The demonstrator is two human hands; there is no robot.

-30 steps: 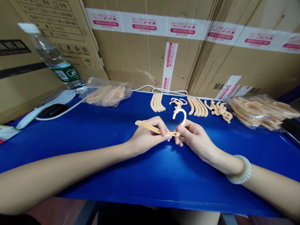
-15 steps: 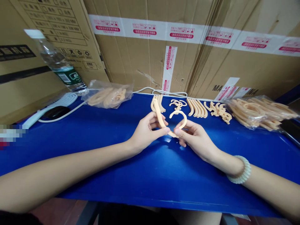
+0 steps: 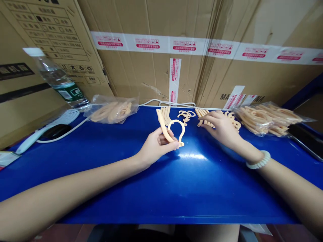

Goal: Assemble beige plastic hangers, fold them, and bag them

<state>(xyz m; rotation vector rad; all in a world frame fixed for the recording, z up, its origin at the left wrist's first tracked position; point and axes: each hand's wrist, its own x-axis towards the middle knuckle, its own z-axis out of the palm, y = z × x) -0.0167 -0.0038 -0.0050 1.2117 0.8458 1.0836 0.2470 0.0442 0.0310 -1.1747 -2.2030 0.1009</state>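
My left hand (image 3: 155, 146) is closed in a pinch on a pale, curved plastic hanger arm (image 3: 162, 121). A round, open hanger hook (image 3: 182, 129) of the same colour is joined or held against its lower end near my fingertips. Farther right, my right hand (image 3: 224, 129) hovers low over a row of curved hanger arms (image 3: 199, 112), thumb and fingers apart around the near ends; whether it touches them is unclear. Another row of arms (image 3: 166, 116) lies behind my left hand. Loose hooks (image 3: 186, 118) sit between the rows. More small pieces (image 3: 230, 116) are partly behind my right hand.
Bagged pale parts lie at the left (image 3: 111, 111) and right (image 3: 264, 117) of the blue table (image 3: 161, 188). A water bottle (image 3: 58, 80), hairbrush (image 3: 63, 117), black mouse (image 3: 57, 131) and white cable (image 3: 75, 129) are at left. Cardboard boxes (image 3: 131, 70) stand behind. A phone-like dark object (image 3: 308, 141) lies right.
My right hand has let go of the hook and moved right and back to the row of arms. My left hand keeps the arm and hook. The view has shifted slightly.
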